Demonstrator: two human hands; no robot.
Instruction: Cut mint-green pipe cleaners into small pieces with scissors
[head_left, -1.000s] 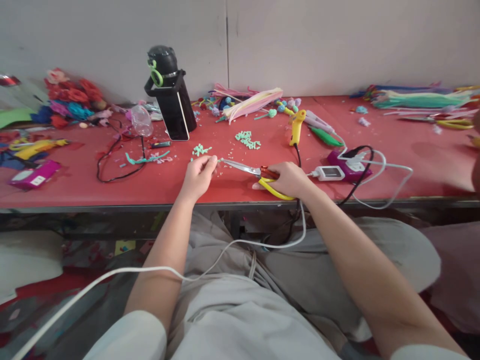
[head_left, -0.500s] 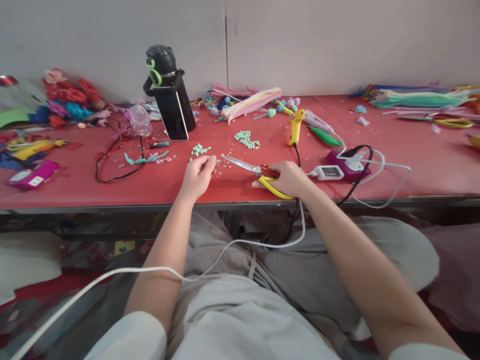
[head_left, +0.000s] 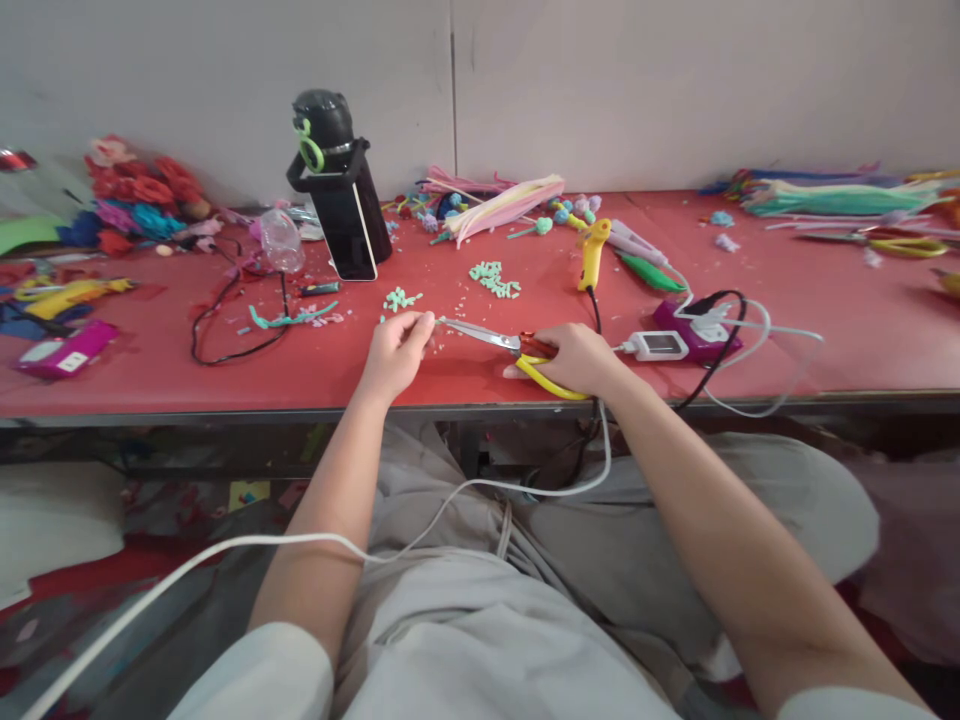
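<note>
Your right hand (head_left: 577,358) wraps shut round the scissors (head_left: 487,336) handles; blade tips are back at 3 o'clock of your left hand (head_left: 394,352), just beside its closed pinch (contents too small to tell). Mint cuttings (head_left: 403,298) lie at its 12 o'clock on the surface (head_left: 862,330).

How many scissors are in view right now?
2: scissors in the right hand; second scissors lying far right on the table. Clutter may hide more.
</note>
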